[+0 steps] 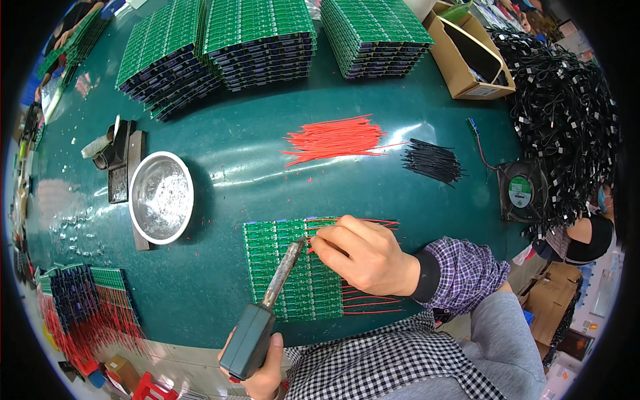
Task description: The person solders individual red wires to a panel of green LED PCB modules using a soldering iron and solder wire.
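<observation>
The left hand is wrapping tightly around the dark grey, boxy handle of a soldering iron, and the iron's long metal shaft is slanting up and to the right so that its tip is meeting the upper part of a flat green panel of printed circuit strips lying on the dark teal work table. The right hand is resting on that panel with its fingers pinched together right at the tip, apparently clamping a thin red wire against a pad, which is probably why the two hands are working so close together. More red wires are sticking out from the panel's right edge, likely ones already fixed in place.

A loose sheaf of cut red wires and a smaller bundle of short black wires are lying just beyond the panel, within easy reach of the right hand. A round shiny metal bowl with pale residue is sitting to the left, near the iron hand, beside a dark metal iron stand. Tall stacks of green boards are waiting at the far side, and finished boards with red leads are piling up at the near left. A small black square fan is standing at the right, facing the work
</observation>
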### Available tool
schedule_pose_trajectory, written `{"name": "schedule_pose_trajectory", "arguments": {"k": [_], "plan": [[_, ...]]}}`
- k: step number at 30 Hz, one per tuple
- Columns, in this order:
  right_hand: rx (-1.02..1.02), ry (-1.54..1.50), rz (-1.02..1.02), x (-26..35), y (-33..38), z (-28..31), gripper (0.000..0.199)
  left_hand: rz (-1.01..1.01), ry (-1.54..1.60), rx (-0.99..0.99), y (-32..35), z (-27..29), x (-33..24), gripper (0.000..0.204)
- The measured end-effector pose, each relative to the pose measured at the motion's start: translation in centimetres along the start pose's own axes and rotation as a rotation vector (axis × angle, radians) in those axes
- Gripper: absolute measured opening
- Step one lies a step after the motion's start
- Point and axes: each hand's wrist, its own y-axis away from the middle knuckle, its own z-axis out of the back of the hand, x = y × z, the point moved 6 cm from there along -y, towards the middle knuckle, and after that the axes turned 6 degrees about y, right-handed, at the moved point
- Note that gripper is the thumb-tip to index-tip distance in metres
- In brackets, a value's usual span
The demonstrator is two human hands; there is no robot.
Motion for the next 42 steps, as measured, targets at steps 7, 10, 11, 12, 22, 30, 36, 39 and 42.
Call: {"name": "schedule_pose_trajectory", "arguments": {"k": [7, 10, 11, 12, 22, 30, 36, 39, 42], "plan": [[-0.001, 0.013, 0.011, 0.0, 0.0, 0.0, 0.023, 0.028, -0.033, 0.004, 0.1, 0.3, 0.4, 0.032], [0.005, 0.003, 0.008, 0.1, 0.0, 0.0, 0.022, -0.015, -0.006, -0.01, 0.3, 0.9, 1.2, 0.03], [0.005, 0.003, 0.009, 0.1, 0.0, 0.0, 0.022, -0.009, 0.033, -0.036, 0.4, 0.9, 1.3, 0.03], [0.003, 0.006, 0.007, 0.1, -0.1, 0.0, 0.022, -0.003, 0.073, -0.062, 0.4, 1.0, 1.2, 0.03], [0.007, 0.027, 0.012, 0.3, -0.2, 0.1, 0.022, 0.024, 0.132, -0.03, 0.3, 0.4, 0.5, 0.034], [-0.004, 0.025, 0.006, 0.7, -0.2, 0.9, 0.029, -0.069, 0.071, 0.001, 0.5, 0.9, 0.8, 0.039], [-0.039, 0.012, 0.015, 0.9, 0.3, 0.5, 0.02, -0.024, 0.056, -0.01, 0.7, 1.2, 1.4, 0.041], [-0.018, 0.008, 0.015, 0.8, 0.3, 0.4, 0.02, -0.031, 0.04, -0.004, 0.7, 1.3, 1.6, 0.042], [-0.011, 0.013, 0.016, 0.8, 0.3, 0.3, 0.022, -0.046, 0.011, 0.003, 0.8, 1.3, 1.6, 0.041]]}}
